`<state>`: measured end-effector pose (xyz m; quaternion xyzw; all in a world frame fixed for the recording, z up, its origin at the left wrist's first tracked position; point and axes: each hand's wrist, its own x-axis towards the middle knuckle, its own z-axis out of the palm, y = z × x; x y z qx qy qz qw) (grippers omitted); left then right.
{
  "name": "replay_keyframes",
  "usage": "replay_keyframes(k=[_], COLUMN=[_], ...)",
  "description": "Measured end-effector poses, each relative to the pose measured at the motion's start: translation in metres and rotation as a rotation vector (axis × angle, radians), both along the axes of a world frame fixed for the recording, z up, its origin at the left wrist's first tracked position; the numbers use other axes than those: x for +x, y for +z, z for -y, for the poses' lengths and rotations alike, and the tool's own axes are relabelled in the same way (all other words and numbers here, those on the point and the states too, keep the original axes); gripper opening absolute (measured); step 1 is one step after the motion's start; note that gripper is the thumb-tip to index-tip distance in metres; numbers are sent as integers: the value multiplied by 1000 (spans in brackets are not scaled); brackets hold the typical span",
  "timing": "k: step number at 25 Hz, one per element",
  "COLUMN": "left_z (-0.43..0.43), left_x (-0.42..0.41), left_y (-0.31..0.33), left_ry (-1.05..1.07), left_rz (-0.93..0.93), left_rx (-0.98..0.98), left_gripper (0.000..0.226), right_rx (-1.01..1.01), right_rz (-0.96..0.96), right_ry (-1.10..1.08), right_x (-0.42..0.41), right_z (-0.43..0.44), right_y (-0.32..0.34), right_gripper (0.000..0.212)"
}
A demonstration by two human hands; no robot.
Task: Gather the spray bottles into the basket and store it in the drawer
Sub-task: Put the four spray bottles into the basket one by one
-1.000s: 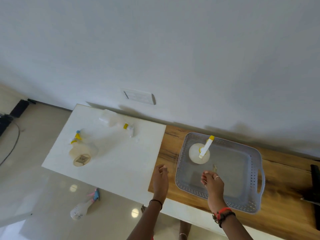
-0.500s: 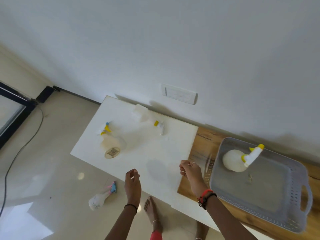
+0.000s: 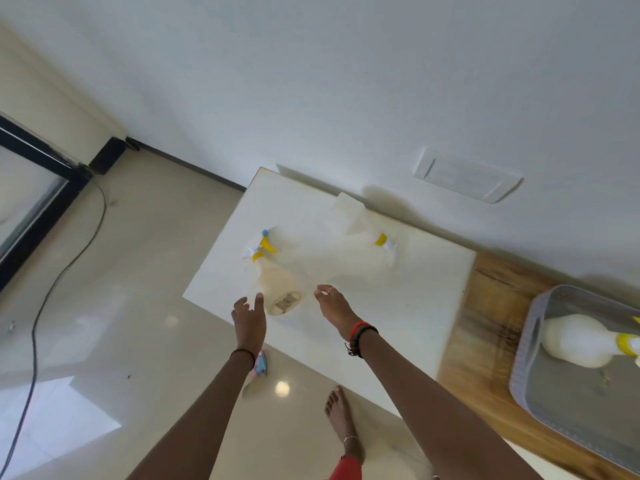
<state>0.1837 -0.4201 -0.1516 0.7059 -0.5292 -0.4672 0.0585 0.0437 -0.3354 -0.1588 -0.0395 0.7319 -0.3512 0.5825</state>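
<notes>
A pale spray bottle (image 3: 277,284) with a yellow trigger lies on the white table (image 3: 398,306) near its front left edge. My left hand (image 3: 249,318) is open just left of its base, close to it but apart. My right hand (image 3: 334,304) hovers just right of it, fingers loosely curled and empty. A second clear bottle (image 3: 360,225) with a yellow collar lies at the table's back. The grey basket (image 3: 530,344) at the far right holds a white bottle (image 3: 575,344). Another bottle (image 3: 259,367) on the floor is mostly hidden by my left arm.
The basket rests on a wooden counter (image 3: 485,327) to the right of the white table. A black cable (image 3: 38,317) runs over the shiny floor at left, near a black-framed glass panel (image 3: 31,188). My bare foot (image 3: 341,420) stands below the table edge. No drawer is visible.
The view has swung left. Both my hands have moved left and forward, from near the basket to either side of the bottle on the white table.
</notes>
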Motion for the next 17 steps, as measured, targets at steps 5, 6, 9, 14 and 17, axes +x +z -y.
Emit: replay_keyframes(k=[5,6,9,14,17], left_z=[38,40,43,31,16], left_x=[-8,-9,-11,-10,-12], left_y=[-19,-20,-25,-24,-19], left_ry=[10,12,9,-27,-66], left_rz=[-87,-125,-221,-281,-330], left_rx=[316,373,463,433,400], left_gripper=[87,88,73,46,37], right_rx=[-48,-53,-55,-57,-63], right_rz=[4,20,43,92,130], right_ry=[96,95,97,52,-6], right_x=[4,5,6,2,-3], right_z=[41,45,48,27,4], right_y=[-7,-9,-12,-10,0], right_gripper=[50,49,47,45,42])
